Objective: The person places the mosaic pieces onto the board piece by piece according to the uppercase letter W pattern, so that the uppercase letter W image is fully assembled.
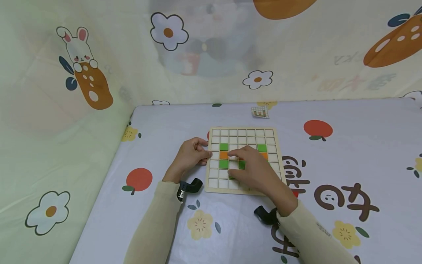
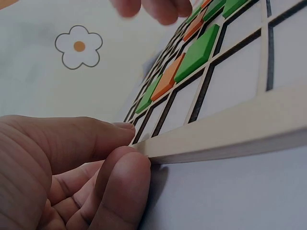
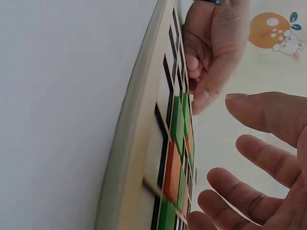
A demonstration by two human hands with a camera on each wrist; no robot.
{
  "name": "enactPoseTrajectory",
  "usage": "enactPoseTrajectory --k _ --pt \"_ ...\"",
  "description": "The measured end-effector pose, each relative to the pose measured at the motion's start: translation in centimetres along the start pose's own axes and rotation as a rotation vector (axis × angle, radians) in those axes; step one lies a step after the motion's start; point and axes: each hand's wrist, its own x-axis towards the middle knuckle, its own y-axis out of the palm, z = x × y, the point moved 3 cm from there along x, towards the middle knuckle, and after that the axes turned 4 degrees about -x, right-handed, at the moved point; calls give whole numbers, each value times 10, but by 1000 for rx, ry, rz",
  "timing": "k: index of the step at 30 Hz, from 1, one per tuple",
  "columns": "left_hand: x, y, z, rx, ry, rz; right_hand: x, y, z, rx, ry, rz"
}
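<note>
A pale wooden grid board [image 1: 227, 190] lies flat on the table, with green tiles [image 1: 224, 164] and orange tiles [image 1: 224, 155] in some of its squares. My left hand [image 1: 190, 156] is at its left side. In the left wrist view, the thumb and index finger pinch the board's edge [image 2: 230, 135]. Over the board's middle hovers my right hand [image 1: 255, 168], hiding several squares. Its thumb and fingers [image 3: 261, 112] are spread apart in the right wrist view, and nothing is between them.
A small printed grid card [image 1: 260, 112] lies behind the board. The patterned tablecloth [image 1: 165, 128] meets an upright fabric sheet [image 1: 204, 88] at the back and left. Black wrist cameras [image 1: 192, 186] stick out near both wrists.
</note>
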Motion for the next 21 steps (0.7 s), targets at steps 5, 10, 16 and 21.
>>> enactPoseTrajectory --k 5,10,16,21 --pt "0 0 0 8 2 -9 -16 -9 -9 -25 -13 -79" --pt "1 0 0 15 3 -13 -37 -22 -24 -53 57 -102" --pt "0 1 1 1 -12 -13 -67 -37 -50 -84 148 -119" --pt "1 1 2 -7 -9 -18 -88 -42 -73 -112 190 -132"
